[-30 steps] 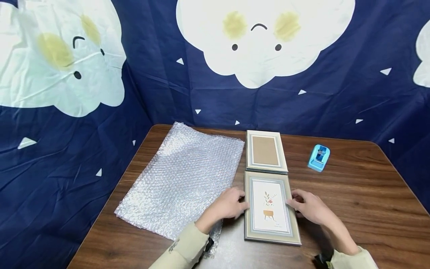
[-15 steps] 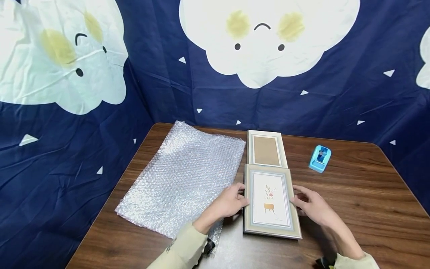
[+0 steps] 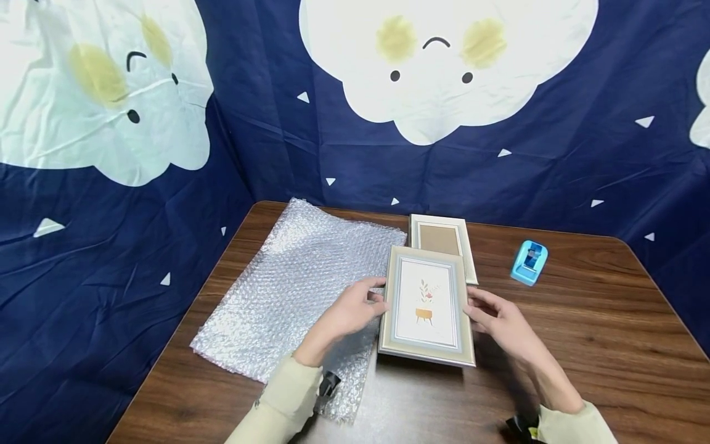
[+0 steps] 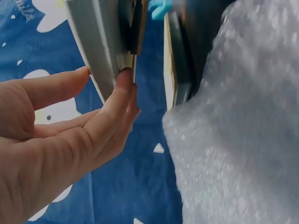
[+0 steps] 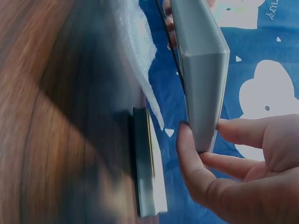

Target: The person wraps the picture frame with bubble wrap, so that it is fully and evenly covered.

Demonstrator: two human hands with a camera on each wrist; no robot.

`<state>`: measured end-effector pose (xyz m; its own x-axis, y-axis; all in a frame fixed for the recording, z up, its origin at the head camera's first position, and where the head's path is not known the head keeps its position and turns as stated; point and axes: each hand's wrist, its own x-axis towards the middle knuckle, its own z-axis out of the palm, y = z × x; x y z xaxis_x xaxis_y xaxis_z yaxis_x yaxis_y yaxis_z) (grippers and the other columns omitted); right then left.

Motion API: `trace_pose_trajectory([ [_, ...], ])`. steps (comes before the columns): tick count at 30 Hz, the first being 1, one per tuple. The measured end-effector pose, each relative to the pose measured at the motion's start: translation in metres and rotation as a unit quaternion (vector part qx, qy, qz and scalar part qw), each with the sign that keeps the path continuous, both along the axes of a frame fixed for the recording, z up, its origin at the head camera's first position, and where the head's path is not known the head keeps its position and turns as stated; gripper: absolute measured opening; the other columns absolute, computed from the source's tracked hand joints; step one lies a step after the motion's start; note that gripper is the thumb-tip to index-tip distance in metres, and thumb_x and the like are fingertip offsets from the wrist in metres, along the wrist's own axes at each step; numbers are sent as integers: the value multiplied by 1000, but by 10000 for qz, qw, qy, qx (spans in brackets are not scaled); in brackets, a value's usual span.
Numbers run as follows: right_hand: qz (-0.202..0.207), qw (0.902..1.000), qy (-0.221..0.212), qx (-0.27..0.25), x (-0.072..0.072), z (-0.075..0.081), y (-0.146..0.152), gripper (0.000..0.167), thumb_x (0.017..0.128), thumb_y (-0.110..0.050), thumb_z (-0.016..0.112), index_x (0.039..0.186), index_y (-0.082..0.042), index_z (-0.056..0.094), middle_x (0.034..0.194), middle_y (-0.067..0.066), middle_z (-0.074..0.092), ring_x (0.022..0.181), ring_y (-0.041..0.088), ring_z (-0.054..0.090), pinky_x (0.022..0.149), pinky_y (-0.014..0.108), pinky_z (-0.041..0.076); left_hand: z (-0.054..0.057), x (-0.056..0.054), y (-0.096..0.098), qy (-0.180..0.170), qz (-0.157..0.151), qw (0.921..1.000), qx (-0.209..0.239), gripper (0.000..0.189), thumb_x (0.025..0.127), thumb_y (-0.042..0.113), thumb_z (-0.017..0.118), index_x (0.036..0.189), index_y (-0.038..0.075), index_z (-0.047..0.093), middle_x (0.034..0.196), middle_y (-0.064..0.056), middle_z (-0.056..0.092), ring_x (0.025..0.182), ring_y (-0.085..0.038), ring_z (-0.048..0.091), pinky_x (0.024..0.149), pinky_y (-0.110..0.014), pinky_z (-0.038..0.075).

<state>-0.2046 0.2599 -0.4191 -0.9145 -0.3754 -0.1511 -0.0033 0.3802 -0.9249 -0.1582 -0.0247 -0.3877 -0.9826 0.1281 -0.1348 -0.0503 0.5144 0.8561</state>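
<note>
Between my two hands a picture frame (image 3: pixel 427 302) with a potted-plant print is held face up, raised off the table. My left hand (image 3: pixel 355 306) pinches its left edge, thumb on the front and fingers underneath, as the left wrist view shows on the frame's side (image 4: pixel 96 42). On the opposite edge my right hand (image 3: pixel 499 320) pinches it the same way; in the right wrist view the thumb and fingers sit round the frame's corner end (image 5: pixel 203 93). A second picture frame (image 3: pixel 470 253), with a plain brown centre, lies behind, partly hidden by the held one.
A sheet of bubble wrap (image 3: pixel 299 290) spreads over the left of the wooden table (image 3: pixel 599 320), its right part under the left hand and held frame. A blue tape dispenser (image 3: pixel 529 263) stands at the back right. A navy cloud-print cloth (image 3: pixel 266 154) hangs behind.
Both hands have lifted the printed picture frame off the table and carried it left and away from me. It now overlaps the second frame and the bubble wrap's edge in the head view.
</note>
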Motion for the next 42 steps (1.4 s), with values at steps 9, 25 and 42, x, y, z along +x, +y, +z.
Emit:
trace_pose_trajectory([
  [9,-79,9998,140,-123,-7,4,-23,53,96,-24,58,141,0,43,130,24,54,108,17,57,83,30,56,5,-2,-21,-30,264,9996,-34,54,90,12,62,141,5,44,123,-15,61,106,-24,60,79,-32,53],
  [25,-185,9959,146,-870,-30,0,-83,46,94,-19,61,136,-4,52,127,19,58,97,6,57,87,28,52,8,-5,-66,-27,879,9958,266,53,92,6,57,142,0,41,131,-19,56,107,-26,60,85,-36,52],
  [42,805,9762,-984,-1759,-46,3,-136,55,95,-6,56,146,-8,38,116,19,56,98,18,64,95,40,51,13,2,-106,-45,1339,9908,-183,46,96,5,49,139,-8,39,137,-27,47,108,-32,60,87,-40,53],
])
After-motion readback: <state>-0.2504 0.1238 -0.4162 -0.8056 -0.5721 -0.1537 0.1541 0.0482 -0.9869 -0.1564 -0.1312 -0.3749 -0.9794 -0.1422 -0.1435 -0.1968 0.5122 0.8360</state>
